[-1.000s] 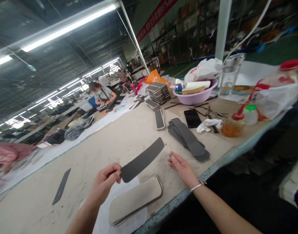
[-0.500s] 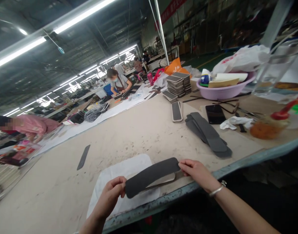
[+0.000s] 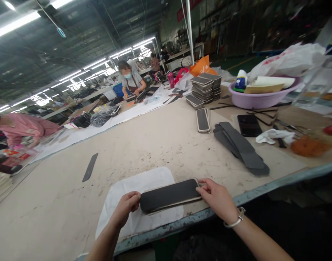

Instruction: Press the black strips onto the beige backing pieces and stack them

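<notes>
A dark grey strip with rounded corners [image 3: 168,195] lies over a light-edged piece of much the same shape, close to the table's front edge. My left hand [image 3: 127,204] pinches the strip's left end. At the other end, the fingers of my right hand [image 3: 216,197] close on the strip's right edge; the light rim of the lower piece shows beside them. Under both pieces is a white sheet [image 3: 111,203] with rounded corners. Several loose dark grey strips [image 3: 239,145] lie overlapped to the right of my right hand.
Stacks of light-rimmed dark pieces [image 3: 202,88] stand farther back, near a purple basin [image 3: 260,99]. A phone [image 3: 249,125], a crumpled white tissue [image 3: 274,136] and a jar of orange stuff [image 3: 308,145] are at right. One narrow grey strip [image 3: 90,167] lies left. Two co-workers bend over tables beyond.
The dark grey strip, bowed and raised above the lower piece before, now lies flat along it. Both hands have come down with its ends. The view has shifted slightly.
</notes>
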A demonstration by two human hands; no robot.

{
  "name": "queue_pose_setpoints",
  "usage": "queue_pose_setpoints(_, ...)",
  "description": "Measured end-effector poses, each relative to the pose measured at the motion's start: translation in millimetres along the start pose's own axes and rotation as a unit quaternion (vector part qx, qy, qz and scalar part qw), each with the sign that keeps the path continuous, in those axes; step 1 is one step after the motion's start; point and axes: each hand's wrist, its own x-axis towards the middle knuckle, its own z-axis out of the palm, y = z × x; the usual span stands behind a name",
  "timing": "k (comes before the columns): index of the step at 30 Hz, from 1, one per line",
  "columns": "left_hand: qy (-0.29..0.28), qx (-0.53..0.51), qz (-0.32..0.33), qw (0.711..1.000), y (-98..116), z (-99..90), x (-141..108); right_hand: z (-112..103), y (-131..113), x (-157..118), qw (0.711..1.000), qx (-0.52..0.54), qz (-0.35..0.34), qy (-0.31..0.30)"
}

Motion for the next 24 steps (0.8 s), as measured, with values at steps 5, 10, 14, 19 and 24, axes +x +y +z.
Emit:
queue_pose_setpoints(5,-0.003,0.048,-0.017,0.999,-3,1.3,8,1,-1,5,0.999,-0.041,0.017,-0.011)
queue_pose_setpoints(10,-0.003,0.072,-0.035,0.997,-5,4.1,8,2,1,4,0.998,-0.062,0.018,-0.019)
queue_pose_setpoints(14,0.003,0.050,-0.032,0.998,-6,4.0,7,3,1,3,0.994,-0.102,0.021,-0.012)
queue_pose_setpoints(19,0.006,0.040,-0.013,0.999,-12,2.3,6,5,8,6,0.990,-0.141,0.025,-0.015)
queue_pose_setpoints(24,0.054,0.068,0.043,0.995,-17,3.9,4,6,11,5,0.986,-0.165,-0.005,0.001)
